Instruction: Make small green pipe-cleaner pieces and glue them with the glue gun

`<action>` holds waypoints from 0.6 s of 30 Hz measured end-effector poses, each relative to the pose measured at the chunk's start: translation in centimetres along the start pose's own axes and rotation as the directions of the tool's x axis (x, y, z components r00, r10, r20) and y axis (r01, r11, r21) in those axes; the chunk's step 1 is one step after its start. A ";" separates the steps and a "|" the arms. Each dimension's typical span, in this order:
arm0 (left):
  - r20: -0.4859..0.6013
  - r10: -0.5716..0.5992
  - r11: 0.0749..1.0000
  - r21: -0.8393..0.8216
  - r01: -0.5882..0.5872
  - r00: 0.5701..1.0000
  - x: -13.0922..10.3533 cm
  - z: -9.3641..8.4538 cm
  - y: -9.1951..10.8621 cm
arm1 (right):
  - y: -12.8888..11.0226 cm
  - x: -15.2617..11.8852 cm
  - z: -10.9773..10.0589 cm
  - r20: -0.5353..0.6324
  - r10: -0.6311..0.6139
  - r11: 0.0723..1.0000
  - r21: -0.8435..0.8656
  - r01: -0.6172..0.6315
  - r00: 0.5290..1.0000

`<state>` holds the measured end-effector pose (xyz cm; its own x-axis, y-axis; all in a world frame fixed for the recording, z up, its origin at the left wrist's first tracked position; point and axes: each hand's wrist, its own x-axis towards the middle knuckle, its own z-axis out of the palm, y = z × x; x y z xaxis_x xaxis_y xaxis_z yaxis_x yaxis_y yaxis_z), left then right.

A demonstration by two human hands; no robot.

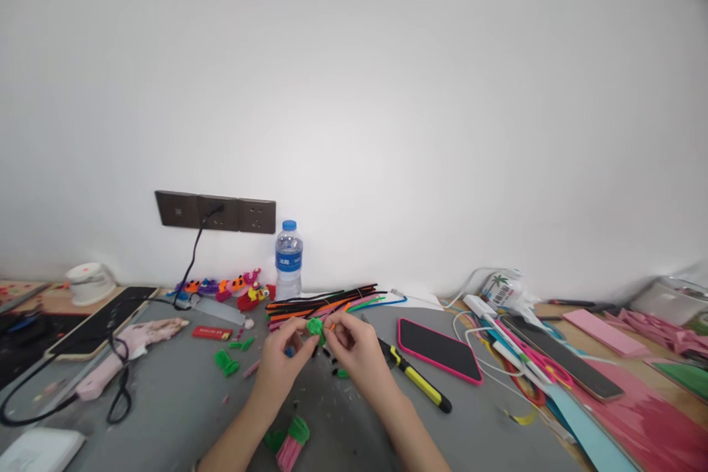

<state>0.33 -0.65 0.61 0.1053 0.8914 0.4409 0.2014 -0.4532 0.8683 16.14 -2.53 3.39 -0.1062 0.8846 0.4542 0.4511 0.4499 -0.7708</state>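
Observation:
In the middle of the head view, a small green pipe-cleaner piece (315, 327) is pinched between the fingertips of my left hand (285, 355) and my right hand (352, 345). Bits of black and blue show beneath the fingers, too small to name. Behind the hands lies a bundle of pipe cleaners (321, 302), mostly black, orange and pink. Loose green pipe-cleaner pieces (226, 363) rest left of my left hand. Between my forearms is a pink and green pipe-cleaner piece (293, 445). Pliers (416, 377) with yellow and black handles lie beside my right hand.
A water bottle (288, 262) stands against the wall. To the right are a pink-edged phone (439, 350), white cables and pink scissors (539, 358). A pink glue gun (119, 361) with its black cord, a red packet (212, 332) and small colourful pipe-cleaner figures (232, 286) lie left.

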 end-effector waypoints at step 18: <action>0.032 0.053 0.998 -0.023 -0.052 0.998 0.1 -0.1 -0.7 | 0.3 0.1 0.0 0.005 0.008 1.000 -0.016 -0.008 1.000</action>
<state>0.12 -0.23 0.07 0.1467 0.8658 0.4784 0.1730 -0.4987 0.8493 16.30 -2.31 3.18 -0.1072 0.8888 0.4455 0.4658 0.4408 -0.7673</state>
